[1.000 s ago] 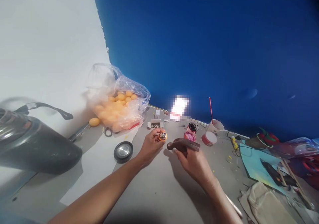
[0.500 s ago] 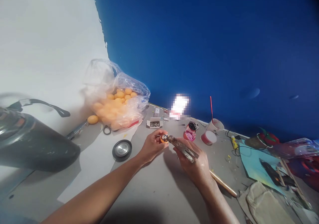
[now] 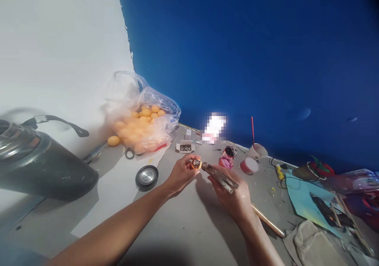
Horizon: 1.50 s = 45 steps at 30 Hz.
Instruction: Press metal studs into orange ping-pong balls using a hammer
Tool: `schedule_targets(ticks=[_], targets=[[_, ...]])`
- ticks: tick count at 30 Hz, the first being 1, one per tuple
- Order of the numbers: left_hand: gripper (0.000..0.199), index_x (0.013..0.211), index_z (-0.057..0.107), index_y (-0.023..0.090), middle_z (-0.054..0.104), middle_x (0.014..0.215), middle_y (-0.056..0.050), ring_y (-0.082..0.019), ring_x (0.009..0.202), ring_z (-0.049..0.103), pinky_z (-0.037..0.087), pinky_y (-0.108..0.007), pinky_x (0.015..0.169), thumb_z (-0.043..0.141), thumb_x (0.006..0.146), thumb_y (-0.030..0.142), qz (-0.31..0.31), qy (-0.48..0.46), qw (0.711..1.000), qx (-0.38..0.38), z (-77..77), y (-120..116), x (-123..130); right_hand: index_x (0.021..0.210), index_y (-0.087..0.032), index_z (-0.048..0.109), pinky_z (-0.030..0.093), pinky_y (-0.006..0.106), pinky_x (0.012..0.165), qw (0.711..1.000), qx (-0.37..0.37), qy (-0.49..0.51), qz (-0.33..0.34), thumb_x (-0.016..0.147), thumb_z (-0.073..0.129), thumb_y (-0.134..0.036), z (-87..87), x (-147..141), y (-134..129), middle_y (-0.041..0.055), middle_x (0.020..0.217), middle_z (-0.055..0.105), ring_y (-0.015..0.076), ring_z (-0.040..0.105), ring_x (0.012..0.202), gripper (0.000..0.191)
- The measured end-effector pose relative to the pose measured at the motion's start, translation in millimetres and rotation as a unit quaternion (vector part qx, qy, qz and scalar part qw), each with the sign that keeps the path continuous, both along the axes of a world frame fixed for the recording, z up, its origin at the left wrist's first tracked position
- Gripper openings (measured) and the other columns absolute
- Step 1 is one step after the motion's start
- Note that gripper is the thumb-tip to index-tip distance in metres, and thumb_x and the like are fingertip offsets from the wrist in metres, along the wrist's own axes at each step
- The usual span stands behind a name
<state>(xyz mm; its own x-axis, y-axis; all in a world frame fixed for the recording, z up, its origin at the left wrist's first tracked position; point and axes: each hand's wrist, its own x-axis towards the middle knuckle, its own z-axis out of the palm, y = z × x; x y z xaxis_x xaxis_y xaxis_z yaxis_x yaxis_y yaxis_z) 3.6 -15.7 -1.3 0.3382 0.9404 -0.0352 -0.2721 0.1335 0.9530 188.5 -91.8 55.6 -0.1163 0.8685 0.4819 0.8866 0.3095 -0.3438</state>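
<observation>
Over the desk (image 3: 174, 226), I'm needing to be steady, left hand (image 3: 181, 173) pinching the orange thing (image 3: 196, 163), right hand (image 3: 236, 197) clutching the hammer (image 3: 218, 175).

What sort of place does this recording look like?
Probably a craft or hobby workbench: the right hand holds a hammer, with an open box of small shiny pieces and a plastic bag of orange balls farther back.

2 hands (image 3: 181, 174) (image 3: 235, 195), 1 hammer (image 3: 220, 178), 1 dark bottle (image 3: 49, 167), 1 red stick (image 3: 252, 130).
</observation>
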Motion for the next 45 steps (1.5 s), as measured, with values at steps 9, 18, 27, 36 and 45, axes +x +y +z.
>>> schedule_targets(ticks=[9,18,27,36,45], targets=[[0.036,0.104,0.076,0.020,0.067,0.112,-0.008,-0.021,0.096,0.063,0.052,-0.031,0.084,0.079,0.068,0.022,0.023,0.064,0.993,0.095,-4.5,-0.1,-1.4,0.114,-0.026,0.075,0.052,0.027,0.066,0.999,-0.036,-0.002,-0.004,0.100,0.058,-0.032,-1.9,-1.9,-0.1,0.0074,0.098,0.080,0.0220,0.075,0.082,0.023],[0.034,0.102,0.067,0.019,0.065,0.087,0.000,-0.015,0.079,0.059,0.048,-0.027,0.075,0.076,0.069,0.020,-0.011,0.041,0.998,0.047,0.6,-2.3,1.5,0.116,-0.027,0.076,0.053,0.027,0.071,0.999,-0.030,0.008,-0.005,0.100,0.058,-0.032,-0.5,-0.2,0.5,0.0071,0.099,0.080,0.0216,0.075,0.084,0.025],[0.037,0.109,0.071,0.021,0.068,0.109,-0.006,-0.020,0.094,0.065,0.052,-0.032,0.086,0.069,0.072,0.018,0.014,0.108,0.986,0.122,-4.0,0.3,-0.8,0.115,-0.025,0.076,0.053,0.026,0.070,1.000,-0.001,0.006,-0.011,0.100,0.059,-0.033,-1.1,2.5,1.0,0.0067,0.100,0.081,0.0203,0.075,0.082,0.023],[0.040,0.114,0.071,0.023,0.066,0.121,-0.008,-0.022,0.108,0.064,0.053,-0.035,0.095,0.058,0.078,0.011,0.000,0.153,0.966,0.207,-6.0,3.9,-3.8,0.115,-0.026,0.076,0.052,0.026,0.067,1.000,0.009,0.007,-0.011,0.101,0.059,-0.034,0.1,3.6,1.3,0.0061,0.101,0.081,0.0197,0.075,0.082,0.023],[0.043,0.120,0.064,0.021,0.069,0.098,-0.002,-0.016,0.081,0.063,0.053,-0.029,0.076,0.068,0.077,0.019,0.015,0.180,0.975,0.130,-1.2,-0.8,-0.8,0.116,-0.026,0.074,0.050,0.026,0.067,1.000,-0.024,-0.006,-0.009,0.099,0.061,-0.030,-2.1,0.1,0.4,0.0054,0.101,0.081,0.0196,0.075,0.081,0.023]])
